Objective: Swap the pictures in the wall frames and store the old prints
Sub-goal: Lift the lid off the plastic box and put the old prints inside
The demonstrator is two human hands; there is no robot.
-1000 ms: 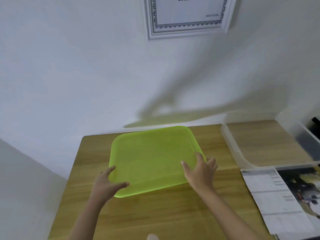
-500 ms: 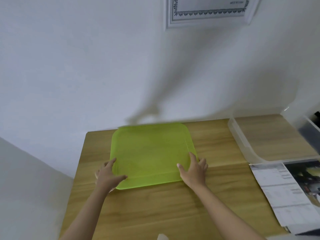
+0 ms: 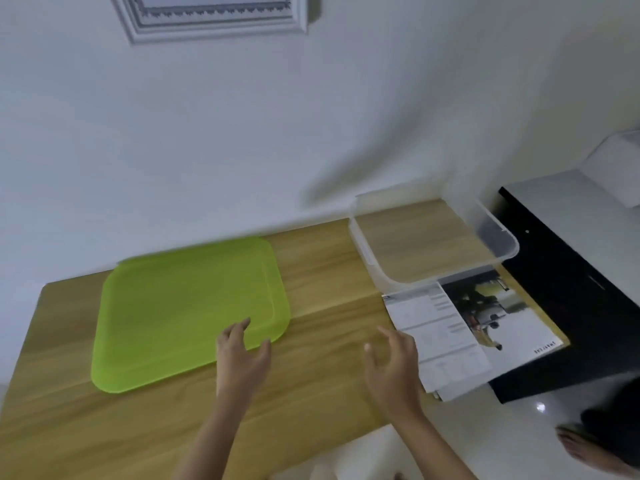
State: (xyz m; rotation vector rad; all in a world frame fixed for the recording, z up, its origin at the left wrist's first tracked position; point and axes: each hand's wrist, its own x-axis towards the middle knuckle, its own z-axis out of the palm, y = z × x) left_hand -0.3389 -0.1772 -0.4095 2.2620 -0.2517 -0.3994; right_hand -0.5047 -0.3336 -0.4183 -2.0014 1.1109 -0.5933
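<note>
a green lid (image 3: 187, 313) is seen lying flat on a wooden table (image 3: 329, 271) in the left half of the frame, its far edge near the white wall (image 3: 311, 116). the left hand (image 3: 240, 355) is held at the lid's near right corner, fingers apart and loosely bent, the fingertips over the lid's edge; whether they touch it cannot be told, and nothing is gripped. the right hand (image 3: 393, 365) is held above bare wood at lower centre, its fingers spread and relaxed, nothing held in it, just left of a stack of prints (image 3: 460, 334). the prints are laid at the table's right edge, a page of text on the left and a blurred photograph on the right, with the top of the stack tucked against a clear plastic box (image 3: 377, 268). the box is set at the table's far right corner, against the wall, and wood grain is seen through its floor. at the upper left of the frame the lower part of a white picture frame (image 3: 214, 24) is hung on the wall, an ornamental border showing inside it. a black surface (image 3: 571, 306) is seen to the right of the table.
</note>
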